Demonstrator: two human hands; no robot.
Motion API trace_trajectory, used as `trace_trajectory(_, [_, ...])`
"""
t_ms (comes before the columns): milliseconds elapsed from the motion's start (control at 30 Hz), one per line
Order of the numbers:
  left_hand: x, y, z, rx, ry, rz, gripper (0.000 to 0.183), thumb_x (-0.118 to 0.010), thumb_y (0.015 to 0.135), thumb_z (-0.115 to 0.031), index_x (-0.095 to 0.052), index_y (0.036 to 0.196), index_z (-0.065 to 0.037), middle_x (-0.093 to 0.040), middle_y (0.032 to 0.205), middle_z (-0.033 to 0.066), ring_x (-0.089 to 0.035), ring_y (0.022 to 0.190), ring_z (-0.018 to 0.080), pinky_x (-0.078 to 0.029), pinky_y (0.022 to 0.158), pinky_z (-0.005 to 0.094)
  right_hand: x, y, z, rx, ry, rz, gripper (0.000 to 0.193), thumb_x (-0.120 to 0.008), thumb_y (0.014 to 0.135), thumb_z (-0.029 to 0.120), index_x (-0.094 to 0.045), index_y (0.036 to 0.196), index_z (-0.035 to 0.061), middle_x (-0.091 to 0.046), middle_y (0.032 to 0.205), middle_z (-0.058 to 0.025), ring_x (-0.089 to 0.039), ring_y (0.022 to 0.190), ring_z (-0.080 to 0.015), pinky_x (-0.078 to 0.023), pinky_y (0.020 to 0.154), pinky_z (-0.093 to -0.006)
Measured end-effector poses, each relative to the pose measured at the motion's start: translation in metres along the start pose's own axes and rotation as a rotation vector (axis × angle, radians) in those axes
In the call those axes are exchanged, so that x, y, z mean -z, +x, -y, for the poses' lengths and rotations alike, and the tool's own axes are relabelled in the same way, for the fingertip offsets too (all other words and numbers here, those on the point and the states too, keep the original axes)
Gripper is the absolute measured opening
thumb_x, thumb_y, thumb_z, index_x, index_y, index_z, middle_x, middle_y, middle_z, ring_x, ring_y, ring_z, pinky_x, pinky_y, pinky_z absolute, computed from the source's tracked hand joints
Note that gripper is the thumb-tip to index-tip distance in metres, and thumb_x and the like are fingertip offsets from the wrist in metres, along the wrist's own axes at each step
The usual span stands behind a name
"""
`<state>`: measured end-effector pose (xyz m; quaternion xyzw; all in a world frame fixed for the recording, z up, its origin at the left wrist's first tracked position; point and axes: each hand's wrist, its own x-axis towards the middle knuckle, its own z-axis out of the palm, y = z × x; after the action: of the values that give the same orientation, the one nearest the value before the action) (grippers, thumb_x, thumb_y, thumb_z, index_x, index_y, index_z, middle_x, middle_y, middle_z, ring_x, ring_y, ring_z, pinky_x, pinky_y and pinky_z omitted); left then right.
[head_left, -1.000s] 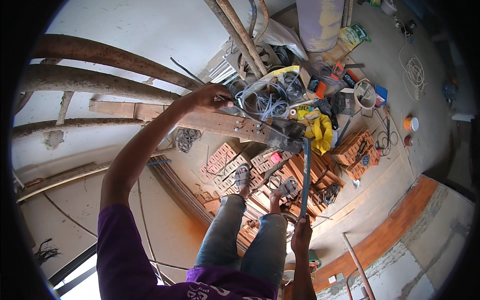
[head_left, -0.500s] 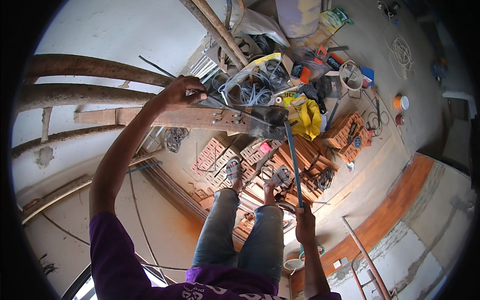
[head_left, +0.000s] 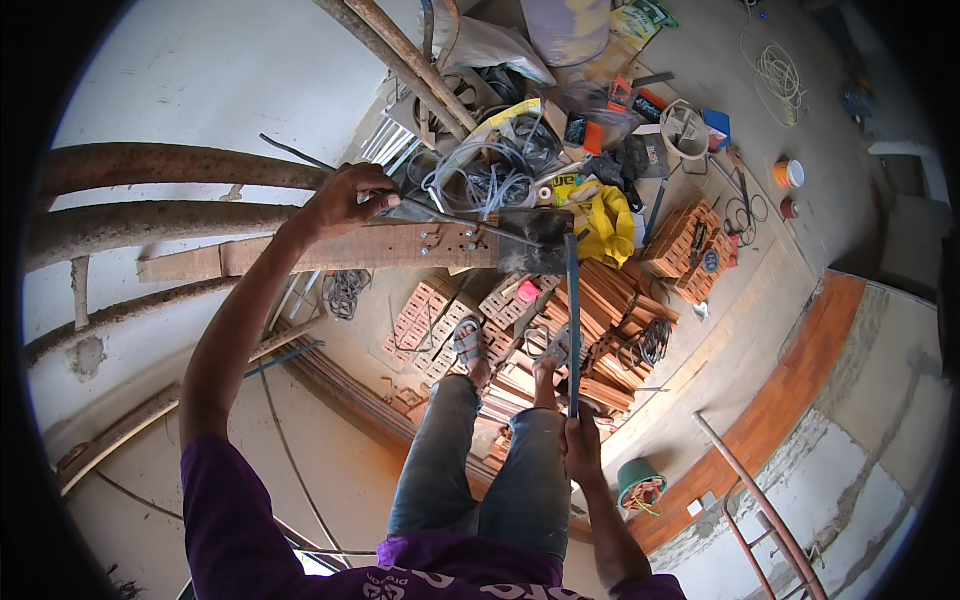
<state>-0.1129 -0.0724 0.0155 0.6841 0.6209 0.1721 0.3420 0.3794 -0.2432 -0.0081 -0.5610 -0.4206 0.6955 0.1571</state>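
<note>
My left hand [head_left: 350,203] is closed around a thin dark steel rod [head_left: 440,212]. The rod slants over a wooden plank [head_left: 340,250] that carries several metal pins. One end of the rod sticks out beyond my hand toward the wall; the other reaches a dark metal plate [head_left: 520,228] at the plank's right end. Beside this plate is the far end of a long blue-grey metal bar [head_left: 573,335], which points back toward me. My right hand [head_left: 581,450] grips the bar's near end. Whether bar and rod touch is too small to tell.
Stacked hollow bricks [head_left: 425,310] lie around my sandalled feet. Clear tubing [head_left: 480,175], a yellow bag [head_left: 605,225] and a white bucket [head_left: 685,130] clutter the far floor. Rusty pipes [head_left: 170,168] run at left. A green bucket [head_left: 640,484] and a metal frame [head_left: 755,500] stand at right.
My right hand has swung the near end of the bar leftward, toward my leg. The green bucket shows more fully. My left hand keeps its hold on the rod; the view has shifted slightly.
</note>
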Motion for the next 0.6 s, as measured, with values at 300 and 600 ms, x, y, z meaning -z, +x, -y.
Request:
trace_trajectory(300, [0.003,0.001,0.001,-0.126,0.137,-0.107,0.01,-0.069,0.088,-0.015,-0.069,0.091,-0.006,-0.061,0.078,0.0054,-0.056,0.074,0.0201,-0.044,0.072,0.0342,-0.024,-0.001,0.006,0.028,0.376,0.045,0.063,-0.045,0.1,0.045,-0.031,0.146,0.0054,-0.04,0.061,0.0022,-0.034,0.046,-0.0045,-0.031,0.042,-0.0204])
trace_trajectory(600, [-0.008,-0.003,0.002,-0.078,0.043,-0.088,0.014,-0.072,0.085,-0.017,-0.069,0.09,-0.004,-0.062,0.075,0.0089,-0.059,0.068,0.0228,-0.046,0.067,0.0364,0.008,0.007,0.002,0.072,0.212,0.079,0.071,-0.044,0.101,0.048,-0.027,0.149,-0.0017,-0.039,0.06,0.0062,-0.035,0.05,-0.0027,-0.027,0.046,-0.0214])
